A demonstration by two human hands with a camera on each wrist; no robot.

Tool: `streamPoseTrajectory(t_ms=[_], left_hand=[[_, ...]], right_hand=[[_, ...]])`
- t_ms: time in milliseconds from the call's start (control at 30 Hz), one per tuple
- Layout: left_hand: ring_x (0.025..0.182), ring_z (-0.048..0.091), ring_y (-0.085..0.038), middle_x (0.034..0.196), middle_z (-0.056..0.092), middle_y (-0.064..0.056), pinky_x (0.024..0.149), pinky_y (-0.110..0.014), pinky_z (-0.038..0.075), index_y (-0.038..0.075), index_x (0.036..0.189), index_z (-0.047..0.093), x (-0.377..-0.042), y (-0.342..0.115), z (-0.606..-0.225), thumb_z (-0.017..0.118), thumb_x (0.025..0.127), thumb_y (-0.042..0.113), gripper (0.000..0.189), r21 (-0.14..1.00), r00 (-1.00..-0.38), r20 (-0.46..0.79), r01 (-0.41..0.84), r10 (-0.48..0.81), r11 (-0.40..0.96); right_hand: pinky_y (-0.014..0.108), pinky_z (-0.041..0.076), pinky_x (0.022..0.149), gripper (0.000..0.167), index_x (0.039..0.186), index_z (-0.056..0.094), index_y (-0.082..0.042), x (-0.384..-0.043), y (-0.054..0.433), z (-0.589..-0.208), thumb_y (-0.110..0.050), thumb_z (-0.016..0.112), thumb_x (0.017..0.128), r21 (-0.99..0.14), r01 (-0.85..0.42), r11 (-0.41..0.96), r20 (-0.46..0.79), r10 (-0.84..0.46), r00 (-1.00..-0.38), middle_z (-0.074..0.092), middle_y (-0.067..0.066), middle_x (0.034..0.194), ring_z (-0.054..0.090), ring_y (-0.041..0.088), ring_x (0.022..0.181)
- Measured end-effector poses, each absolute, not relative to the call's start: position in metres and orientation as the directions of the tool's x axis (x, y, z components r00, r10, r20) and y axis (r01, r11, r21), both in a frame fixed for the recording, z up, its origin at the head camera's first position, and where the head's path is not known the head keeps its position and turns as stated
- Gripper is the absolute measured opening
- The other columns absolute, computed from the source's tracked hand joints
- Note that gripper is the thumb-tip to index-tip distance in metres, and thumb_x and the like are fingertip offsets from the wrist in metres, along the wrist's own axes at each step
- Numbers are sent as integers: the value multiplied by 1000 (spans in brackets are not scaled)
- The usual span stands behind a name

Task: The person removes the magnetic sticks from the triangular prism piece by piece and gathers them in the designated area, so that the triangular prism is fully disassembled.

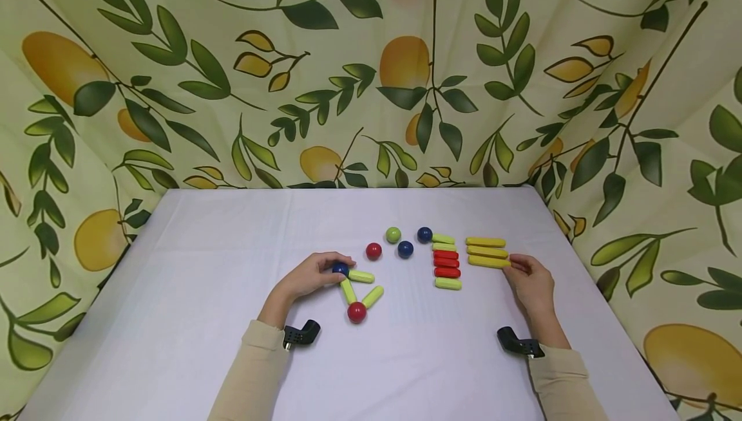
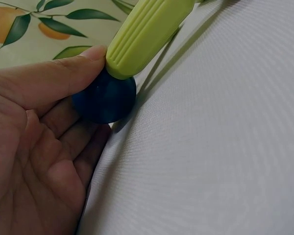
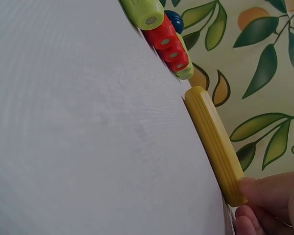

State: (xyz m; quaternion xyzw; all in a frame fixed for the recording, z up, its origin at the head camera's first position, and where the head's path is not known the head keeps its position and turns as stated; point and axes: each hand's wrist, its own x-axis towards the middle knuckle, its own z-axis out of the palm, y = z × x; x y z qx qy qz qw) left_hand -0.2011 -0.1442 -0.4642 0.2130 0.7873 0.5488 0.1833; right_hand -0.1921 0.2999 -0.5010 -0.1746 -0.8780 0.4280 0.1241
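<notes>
With thumb and fingers, my left hand (image 1: pixel 305 277) holds a dark blue ball (image 2: pixel 107 100). A lime rod (image 1: pixel 362 276) extends right from that ball, and another lime rod (image 1: pixel 348 291) runs down to a red ball (image 1: pixel 357 313). From the red ball a third lime rod (image 1: pixel 373 297) slants up to the right, its far end free. My right hand (image 1: pixel 534 284) pinches the right end of a ribbed yellow rod (image 3: pixel 213 144), the nearest of three yellow rods lying side by side. Its other end points toward the short rods.
Left of the yellow rods lies a column of short lime rods (image 1: pixel 448 284) and red rods (image 1: pixel 447 272), with grey discs in their ends. Loose balls sit behind: red (image 1: pixel 373 251), green (image 1: pixel 393 235) and blue (image 1: pixel 406 250). Another blue ball (image 1: pixel 425 235) touches a lime rod.
</notes>
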Motion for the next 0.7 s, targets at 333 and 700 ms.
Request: streamPoseTrajectory(t_ms=[333,700], left_hand=[[131,44,-34,131,57,-18,113,-50,30,-3,123,58,-203,-147,-465,60,90,2,34,941,-829,-34,162,558,298],[130,44,-35,131,57,-18,113,-51,30,-3,123,58,-202,-147,-464,60,90,3,34,939,-831,-36,163,555,304]], right_hand=[[2,39,74,34,123,59,-4,-186,279,-478,-15,61,91,-843,128,522,132,432,-892,62,15,118,58,19,104],[12,50,87,31,114,61,3,-167,199,-467,2,68,83,-844,-201,497,275,81,-958,64,18,113,63,30,101]])
